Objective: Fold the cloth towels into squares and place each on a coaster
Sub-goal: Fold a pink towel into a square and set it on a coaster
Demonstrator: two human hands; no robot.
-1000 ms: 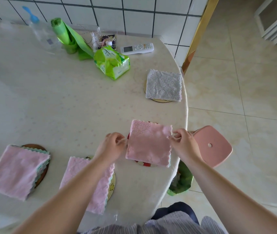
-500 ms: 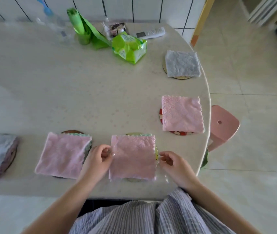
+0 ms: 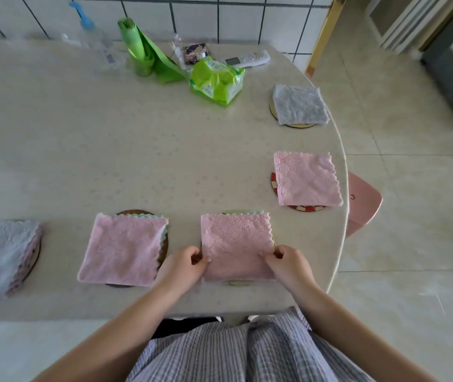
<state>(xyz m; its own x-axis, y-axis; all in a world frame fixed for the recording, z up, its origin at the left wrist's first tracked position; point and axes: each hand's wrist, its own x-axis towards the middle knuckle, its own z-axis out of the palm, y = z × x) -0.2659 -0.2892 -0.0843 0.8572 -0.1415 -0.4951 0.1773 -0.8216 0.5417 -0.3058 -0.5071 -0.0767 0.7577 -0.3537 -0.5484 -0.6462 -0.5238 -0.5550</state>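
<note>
Table (image 3: 109,150), both hands pinching square pink towel (image 3: 236,244)

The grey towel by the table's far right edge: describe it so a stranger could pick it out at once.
Start at the pale oval table and follow its right edge away from the person, past the pink towel on the red-patterned coaster. The grey towel lies beyond it, folded square on a gold-rimmed coaster, right of the green packet. It is the only non-pink towel on that side.

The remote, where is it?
The white remote lies at the far side of the table by the tiled wall, just behind the green packet.
</note>
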